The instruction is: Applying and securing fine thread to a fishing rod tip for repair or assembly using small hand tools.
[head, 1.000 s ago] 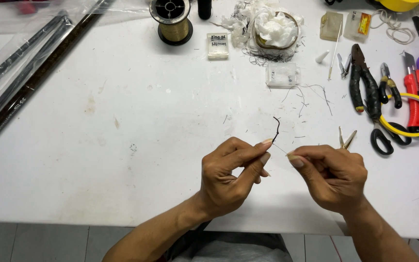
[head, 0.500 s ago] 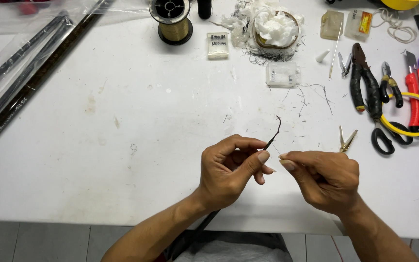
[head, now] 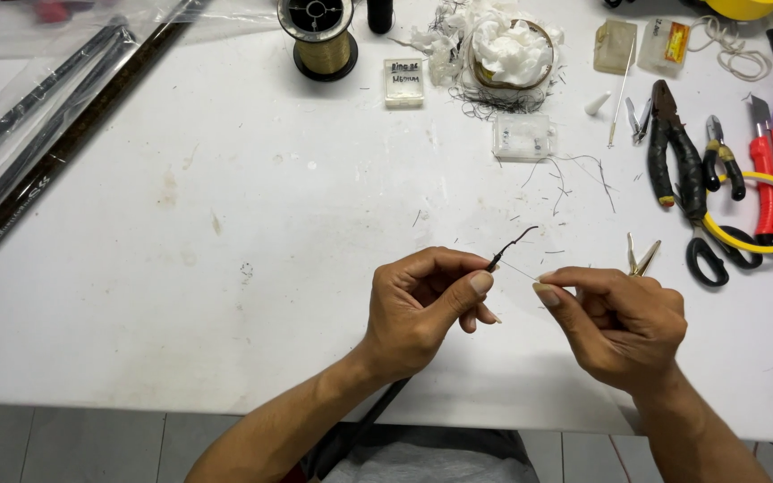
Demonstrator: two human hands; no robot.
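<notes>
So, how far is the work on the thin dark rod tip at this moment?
Done, it seems: thread clippings litter the white table, so some cutting has happened. In hand: the left hand pinches the thin dark rod tip, and the right hand pulls a fine thread from it. Left: the thread is uncut, and the small snips lie unused.

A big white table (head: 181, 295) fills the view. Far back sits a spool of gold thread (head: 318, 38), and just right of it lies a small white box (head: 403, 82). Next comes a round holder stuffed with white fluff (head: 512, 52) (dark bits lie all around it). A clear little case (head: 522, 136) rests near that. On the right side lie black pliers (head: 675, 148), a red knife (head: 769, 183) and a yellow ring (head: 767, 215). Long dark rods in clear bags (head: 42, 134) stretch across the far left corner.
</notes>
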